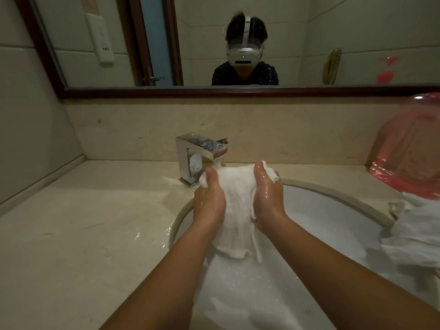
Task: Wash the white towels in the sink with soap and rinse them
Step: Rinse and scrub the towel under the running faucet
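— Where was the towel when you stopped to look?

— You held the white towel (pixel 238 206) up over the sink (pixel 333 194), right under the spout of the chrome faucet (pixel 202 153). Your left hand (pixel 209 198) gripped its left edge, fingers curled round the cloth; your right hand (pixel 267 194) gripped the right edge the same way, thumb on top. Both hands were wet.

— And the rest of it?

— The lower end hung down toward the foamy water (pixel 250 294) in the basin. More white cloth (pixel 414 234) lay draped over the sink's right rim, beside a pink plastic basin (pixel 409 148) on the tabletop (pixel 83 234).
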Demonstrator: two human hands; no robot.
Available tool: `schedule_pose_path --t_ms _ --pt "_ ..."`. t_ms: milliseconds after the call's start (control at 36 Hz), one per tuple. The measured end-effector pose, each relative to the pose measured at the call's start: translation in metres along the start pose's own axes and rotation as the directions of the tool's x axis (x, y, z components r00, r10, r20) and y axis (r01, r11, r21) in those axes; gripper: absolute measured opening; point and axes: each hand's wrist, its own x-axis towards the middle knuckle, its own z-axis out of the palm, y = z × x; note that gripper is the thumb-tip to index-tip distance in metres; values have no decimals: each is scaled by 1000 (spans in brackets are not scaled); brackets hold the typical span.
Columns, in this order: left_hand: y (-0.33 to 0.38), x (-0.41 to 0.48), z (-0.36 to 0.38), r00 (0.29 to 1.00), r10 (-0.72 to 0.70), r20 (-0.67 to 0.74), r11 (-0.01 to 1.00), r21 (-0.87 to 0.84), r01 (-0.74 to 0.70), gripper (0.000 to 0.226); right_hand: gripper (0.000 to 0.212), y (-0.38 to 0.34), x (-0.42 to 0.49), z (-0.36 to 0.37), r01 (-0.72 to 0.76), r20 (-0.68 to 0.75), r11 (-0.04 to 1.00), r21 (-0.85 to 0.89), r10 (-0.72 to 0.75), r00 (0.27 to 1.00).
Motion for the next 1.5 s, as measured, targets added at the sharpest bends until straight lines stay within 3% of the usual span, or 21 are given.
schedule_pose_path --t_ms 111,278,444,528,611,667,722,778,889,944,1028,1083,1139,1194,1250,1306,1389,1444,1500 --pt "-1 6 -2 996 -64 -64 970 -239 47 79 24 5 2 -3 7 73 1000 -4 -7 997" --pt "-24 43 -6 978 -130 -165 922 -383 57 110 34 12 0 -3 -141 318 982 -123 174 932" --pt "1 17 -21 977 -153 -147 904 -421 79 81 39 10 -4 -9 -44 489 974 -224 152 859" --pt "5 11 -22 995 -91 -45 931 -359 69 82 42 9 -1 -11 -72 436 980 -187 149 888" --pt "6 6 -19 998 63 -2 982 -178 -62 69 44 3 3 -11 -130 334 988 -79 149 931" --pt "4 3 -18 986 149 78 986 -85 -142 85 42 -4 5 -12 -162 303 983 -81 179 936" --pt "-3 5 -16 972 172 161 985 -9 -173 116 42 -5 8 -13 -165 291 982 -92 185 938" --pt "-8 9 -15 968 153 200 984 64 -168 123 56 -4 9 -12 -154 247 977 -147 187 951" --pt "-2 5 -16 989 138 44 980 135 -143 92 70 -2 3 -4 -122 139 925 -359 182 973" --pt "-1 5 -16 986 167 -25 975 149 -162 81 69 -2 -3 -2 -46 72 859 -510 96 993" --pt "-4 -2 -15 966 259 -3 958 126 -256 54 59 -4 -6 -1 41 -10 727 -685 -67 998" --pt "-7 -4 -13 966 256 45 959 115 -259 55 72 -3 -10 6 18 65 778 -627 30 997" --pt "-8 -2 -13 973 187 139 978 69 -198 91 104 -3 -17 11 -85 183 866 -493 199 963" --pt "-12 0 -15 954 78 290 997 -28 -73 120 104 -6 -20 6 -199 306 915 -352 313 899" --pt "-14 3 -16 931 27 364 995 -98 10 106 82 -6 -12 -9 -294 394 922 -253 376 839" --pt "-15 8 -13 933 38 357 991 -137 12 93 65 -6 -5 -22 -391 382 901 -188 434 816" --pt "-11 10 -8 980 126 157 980 -173 -98 76 62 -8 4 -28 -484 257 867 -118 497 829" --pt "-10 8 -14 973 229 -2 972 -55 -229 55 62 -12 9 -29 -481 198 874 -70 485 852" --pt "-13 10 -18 963 269 11 962 31 -270 38 71 -16 14 -31 -458 162 889 -4 453 877"
